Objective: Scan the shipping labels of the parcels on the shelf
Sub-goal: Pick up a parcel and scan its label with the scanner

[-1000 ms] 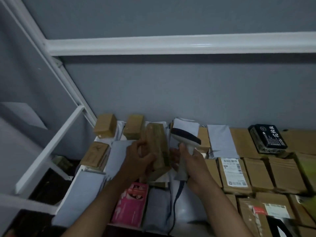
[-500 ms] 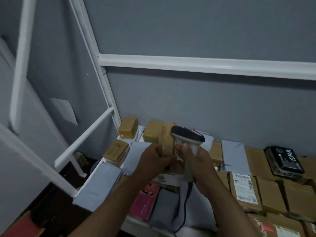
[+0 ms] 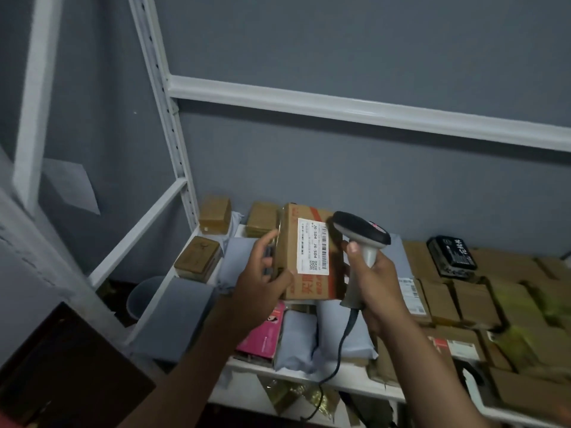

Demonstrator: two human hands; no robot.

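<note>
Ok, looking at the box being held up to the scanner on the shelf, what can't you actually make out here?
- Head view: small print on the shipping label of the cardboard box; too small.
- Box's left side: hidden by the left hand.
- Scanner trigger: covered by the right hand; scan window faces away.
- Brown boxes at right: blurred, cut off by the frame edge.
- Lower shelf: contents dark and hidden.
</note>
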